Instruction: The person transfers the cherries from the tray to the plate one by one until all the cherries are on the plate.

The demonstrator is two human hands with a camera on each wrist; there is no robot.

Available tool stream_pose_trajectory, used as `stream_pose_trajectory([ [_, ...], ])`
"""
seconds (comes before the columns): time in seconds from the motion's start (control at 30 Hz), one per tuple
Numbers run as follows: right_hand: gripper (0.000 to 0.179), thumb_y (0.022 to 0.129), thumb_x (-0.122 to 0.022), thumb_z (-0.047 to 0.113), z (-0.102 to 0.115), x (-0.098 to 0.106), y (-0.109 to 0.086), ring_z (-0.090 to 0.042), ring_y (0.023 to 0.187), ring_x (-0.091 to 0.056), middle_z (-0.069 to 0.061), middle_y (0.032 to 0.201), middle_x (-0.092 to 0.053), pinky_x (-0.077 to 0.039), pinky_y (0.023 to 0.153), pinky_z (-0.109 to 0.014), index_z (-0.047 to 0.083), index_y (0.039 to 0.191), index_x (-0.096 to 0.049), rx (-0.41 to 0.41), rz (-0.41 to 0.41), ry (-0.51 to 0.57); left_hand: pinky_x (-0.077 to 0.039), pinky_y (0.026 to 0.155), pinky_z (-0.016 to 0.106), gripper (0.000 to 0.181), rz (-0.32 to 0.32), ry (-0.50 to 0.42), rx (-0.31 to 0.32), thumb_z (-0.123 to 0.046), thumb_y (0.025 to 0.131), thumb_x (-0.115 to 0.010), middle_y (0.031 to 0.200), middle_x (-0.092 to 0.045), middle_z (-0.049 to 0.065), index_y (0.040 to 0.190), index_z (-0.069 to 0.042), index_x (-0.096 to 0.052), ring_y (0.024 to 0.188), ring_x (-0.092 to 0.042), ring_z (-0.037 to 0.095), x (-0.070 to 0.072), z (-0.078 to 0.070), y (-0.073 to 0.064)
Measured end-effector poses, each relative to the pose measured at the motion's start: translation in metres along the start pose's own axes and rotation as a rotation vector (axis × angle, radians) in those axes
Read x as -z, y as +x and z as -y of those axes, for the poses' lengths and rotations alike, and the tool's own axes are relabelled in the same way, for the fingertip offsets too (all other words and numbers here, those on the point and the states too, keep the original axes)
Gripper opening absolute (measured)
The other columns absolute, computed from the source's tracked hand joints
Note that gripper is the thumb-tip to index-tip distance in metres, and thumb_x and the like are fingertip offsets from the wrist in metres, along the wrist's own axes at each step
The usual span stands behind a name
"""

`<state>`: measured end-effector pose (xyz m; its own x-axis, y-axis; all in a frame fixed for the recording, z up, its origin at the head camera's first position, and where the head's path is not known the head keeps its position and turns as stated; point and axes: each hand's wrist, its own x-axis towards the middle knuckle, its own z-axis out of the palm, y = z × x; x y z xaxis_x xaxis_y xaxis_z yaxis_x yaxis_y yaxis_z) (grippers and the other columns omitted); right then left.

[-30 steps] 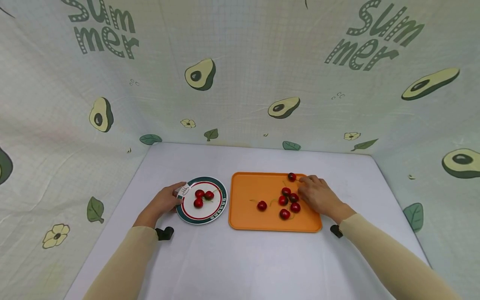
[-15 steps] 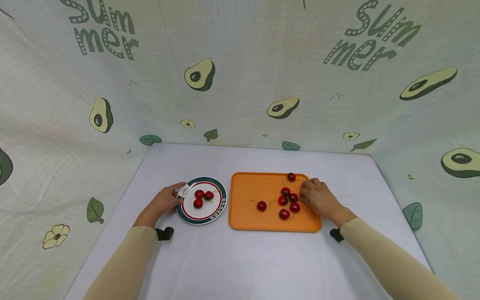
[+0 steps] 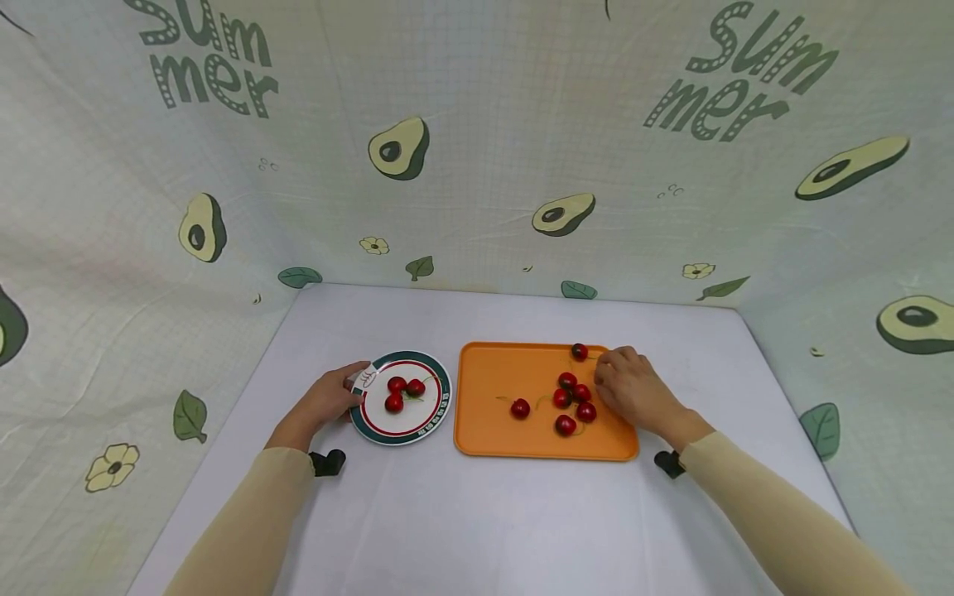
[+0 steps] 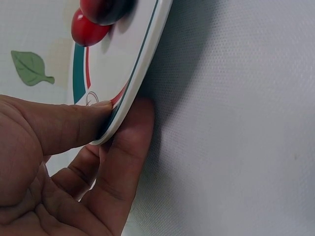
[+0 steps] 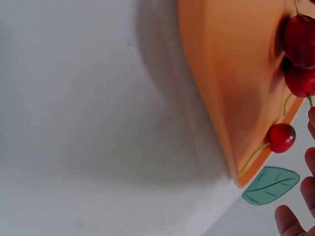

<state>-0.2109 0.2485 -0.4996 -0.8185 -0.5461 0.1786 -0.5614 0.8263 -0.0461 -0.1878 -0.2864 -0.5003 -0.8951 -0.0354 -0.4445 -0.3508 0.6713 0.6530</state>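
A round white plate [image 3: 432, 411] with a green and red rim is seen on the white table [image 3: 477, 513], to the left of an orange tray [image 3: 492, 372]. The plate's left edge is pinched by the left hand [image 3: 324, 404]; in the left wrist view the thumb [image 4: 64, 125] is pressed on the upper face of the rim [image 4: 142, 69] and a finger [image 4: 125, 157] is laid beneath it against the cloth, so the edge is gripped between them. Three red cherries [image 3: 403, 392] are held on the plate, clustered near its middle. On the tray, a group of five cherries [image 3: 575, 403] lies right of centre, one single cherry [image 3: 520, 408] lies apart to their left, and a further cherry [image 3: 579, 352] rests at the tray's far edge. The right hand [image 3: 633, 389] is placed over the right part of the tray, its fingertips just beside the group of five, at or close to the nearest fruit. Whether a cherry or a stem is pinched by that hand cannot be told: the fingers appear curled downward in the head view, and only fingertips at the frame edge are shown in the right wrist view. In that view the tray's rim [image 5: 216, 98] and cherries with green stems are recorded. The work area is enclosed by a fabric backdrop [image 3: 477, 141] printed with avocados.
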Motion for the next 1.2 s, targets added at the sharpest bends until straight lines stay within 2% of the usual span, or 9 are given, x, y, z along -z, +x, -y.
stream_pose_trajectory([
  [0.43, 0.014, 0.094, -0.076, 0.014, 0.009, 0.003, 0.005, -0.036, 0.112, -0.053, -0.013, 0.111, -0.065, -0.049, 0.099, -0.052, 0.007, 0.101, -0.067, 0.028, -0.051, 0.001, -0.055, 0.072, 0.03, 0.07, -0.006, 0.005, -0.008, -0.006, 0.099, -0.065, 0.124, -0.057, 0.025, 0.164, -0.015, -0.039, 0.085, -0.063, 0.026, 0.002, 0.001, -0.004],
  [0.8, 0.017, 0.093, -0.078, 0.017, 0.015, 0.006, 0.013, -0.032, 0.103, -0.052, -0.012, 0.107, -0.065, -0.047, 0.091, -0.047, 0.008, 0.101, -0.066, 0.039, -0.056, -0.039, -0.055, 0.072, 0.03, 0.07, -0.005, -0.008, -0.002, -0.006, 0.099, -0.066, 0.12, -0.057, 0.023, 0.164, -0.016, -0.039, 0.084, -0.063, 0.026, 0.001, 0.002, 0.0],
  [1.2, 0.02, 0.094, -0.079, 0.022, 0.024, 0.009, 0.024, -0.028, 0.099, -0.051, -0.009, 0.105, -0.065, -0.044, 0.089, -0.044, 0.01, 0.104, -0.065, 0.05, -0.055, -0.068, -0.055, 0.071, 0.03, 0.07, -0.013, -0.011, -0.005, -0.005, 0.099, -0.067, 0.121, -0.056, 0.023, 0.163, -0.016, -0.04, 0.086, -0.062, 0.026, 0.001, 0.001, -0.002],
])
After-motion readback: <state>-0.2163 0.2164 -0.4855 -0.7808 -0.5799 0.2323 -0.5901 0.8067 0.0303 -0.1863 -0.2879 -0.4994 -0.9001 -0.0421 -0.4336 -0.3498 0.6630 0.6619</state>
